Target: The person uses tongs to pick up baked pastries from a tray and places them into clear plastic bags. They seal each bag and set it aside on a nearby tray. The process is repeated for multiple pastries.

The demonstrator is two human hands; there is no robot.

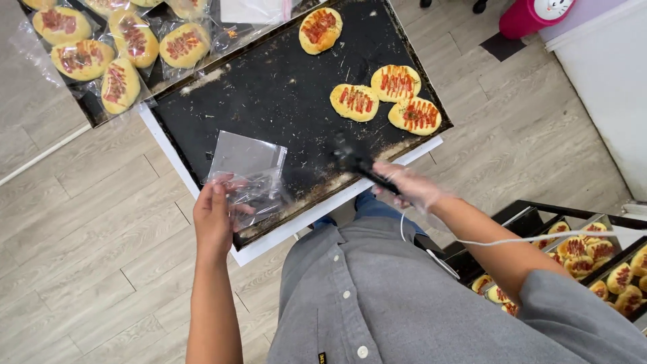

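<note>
Both hands [214,219] gripping (arms extended)

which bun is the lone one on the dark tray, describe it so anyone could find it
Start at the big black baking tray on the white table. Three oval yellow buns with red stripes cluster near its right edge. The lone yellow oval bun with red topping lies apart from them at the tray's far edge, unwrapped, unlike the bagged buns in clear plastic on the left.

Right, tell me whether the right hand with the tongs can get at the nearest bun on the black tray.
Probably yes: the right hand holds black tongs pointing toward the nearest bun, and only bare tray lies between them.
</note>
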